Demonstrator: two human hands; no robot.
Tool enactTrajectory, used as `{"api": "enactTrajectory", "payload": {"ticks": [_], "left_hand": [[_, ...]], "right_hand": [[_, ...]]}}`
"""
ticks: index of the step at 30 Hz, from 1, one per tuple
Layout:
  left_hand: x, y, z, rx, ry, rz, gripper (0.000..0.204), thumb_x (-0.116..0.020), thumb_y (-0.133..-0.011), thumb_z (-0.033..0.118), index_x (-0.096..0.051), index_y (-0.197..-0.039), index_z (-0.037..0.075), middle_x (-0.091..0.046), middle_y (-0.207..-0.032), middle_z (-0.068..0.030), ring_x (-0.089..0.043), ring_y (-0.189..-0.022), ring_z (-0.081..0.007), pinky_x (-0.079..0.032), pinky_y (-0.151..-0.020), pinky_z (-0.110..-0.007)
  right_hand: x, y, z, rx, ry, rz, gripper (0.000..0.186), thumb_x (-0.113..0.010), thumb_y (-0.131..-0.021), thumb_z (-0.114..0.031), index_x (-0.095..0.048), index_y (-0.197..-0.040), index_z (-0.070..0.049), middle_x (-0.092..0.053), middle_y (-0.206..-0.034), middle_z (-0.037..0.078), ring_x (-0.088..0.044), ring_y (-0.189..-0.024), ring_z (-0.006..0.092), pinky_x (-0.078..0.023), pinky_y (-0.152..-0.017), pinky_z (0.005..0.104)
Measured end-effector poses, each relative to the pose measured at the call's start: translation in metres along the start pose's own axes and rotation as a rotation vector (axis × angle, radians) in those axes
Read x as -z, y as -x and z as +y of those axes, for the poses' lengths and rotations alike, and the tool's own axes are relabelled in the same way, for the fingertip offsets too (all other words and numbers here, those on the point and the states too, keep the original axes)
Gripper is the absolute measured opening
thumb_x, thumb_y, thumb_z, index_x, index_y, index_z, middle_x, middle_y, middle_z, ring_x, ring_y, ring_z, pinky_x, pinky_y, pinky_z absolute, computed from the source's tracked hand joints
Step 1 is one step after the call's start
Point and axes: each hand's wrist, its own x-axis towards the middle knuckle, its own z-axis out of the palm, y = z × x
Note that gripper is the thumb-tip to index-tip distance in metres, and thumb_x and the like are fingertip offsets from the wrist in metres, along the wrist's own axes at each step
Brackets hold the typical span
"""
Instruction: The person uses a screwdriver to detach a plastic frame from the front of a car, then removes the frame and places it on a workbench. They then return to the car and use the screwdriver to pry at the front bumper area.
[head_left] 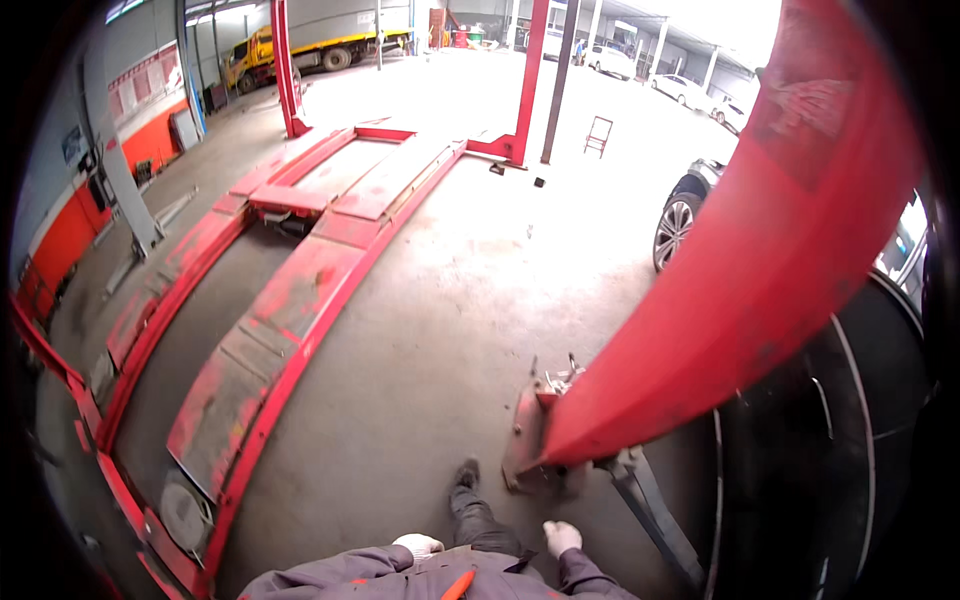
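Note:
My left hand (418, 546), in a white glove, is low at my waist beside my grey jacket, its fingers too indistinct to read. My gloved right hand (562, 538) hangs at my right side, fingers curled, with nothing visible in it. It is nearest the metal base (522, 440) of a tall red lift post (720, 280), which rises steeply through the right of the view, and a grey lift arm (640, 500).
A red platform lift (290, 290) runs along the left. A dark car (820, 480) stands right, near another wheel (675, 230). A small chair (598, 137), red posts (527, 80), a yellow truck (256, 62) and white cars (680, 90) are farther off.

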Motion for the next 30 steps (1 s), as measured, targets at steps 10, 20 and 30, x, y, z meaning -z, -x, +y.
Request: {"api": "enactTrajectory", "payload": {"ticks": [10,20,30], "left_hand": [[0.357,-0.113,-0.122,0.509,0.541,0.841,0.043,-0.068,-0.087,0.041,-0.076,-0.104,0.002,-0.075,-0.101,-0.0209,-0.073,-0.101,-0.0343,-0.055,-0.089,-0.043],[0.533,-0.36,-0.186,0.666,0.08,0.194,0.044,-0.061,-0.084,0.044,-0.078,-0.098,0.006,-0.076,-0.102,-0.0168,-0.072,-0.097,-0.0373,-0.055,-0.088,-0.047],[1.192,-0.648,-0.12,0.417,-0.346,1.004,0.025,-0.061,-0.087,0.025,-0.074,-0.089,0.004,-0.073,-0.094,-0.0236,-0.071,-0.088,-0.0417,-0.057,-0.083,-0.05]], "right_hand": [[0.334,-0.302,-0.358,0.489,0.021,0.343,0.036,-0.059,-0.096,-0.043,-0.067,-0.094,-0.008,-0.07,-0.095,0.017,-0.069,-0.089,0.0393,-0.055,-0.079,0.0504],[0.412,-0.528,-0.378,0.47,0.27,-0.002,0.042,-0.06,-0.093,-0.046,-0.072,-0.1,-0.007,-0.072,-0.102,0.019,-0.071,-0.097,0.0378,-0.057,-0.085,0.0494],[0.589,-0.722,-0.198,-0.713,-0.278,0.34,0.045,-0.055,-0.093,-0.045,-0.073,-0.11,-0.007,-0.07,-0.115,0.022,-0.067,-0.11,0.0386,-0.052,-0.097,0.0491]]}}
